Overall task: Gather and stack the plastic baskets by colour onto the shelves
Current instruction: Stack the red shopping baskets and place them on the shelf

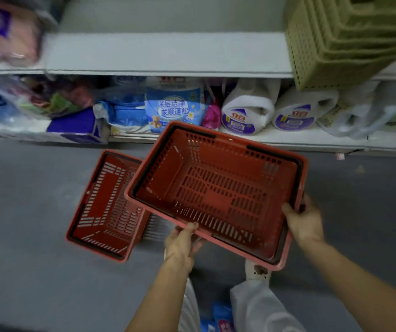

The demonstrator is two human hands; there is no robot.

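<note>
red basket (218, 195) up off the floor, left hand (182, 245) and right hand (304, 224) both clamped on its near rim; second red basket (106, 207) sits on the floor below.

**Readable print on the lower shelf**

Blue-and-white detergent bag (174, 109) — white characters "深层洁净 柔顺蓬松"; two white detergent jugs (246, 111) (298, 113) — red "立白" on each label; smaller print blurred; other packages illegible.
</note>
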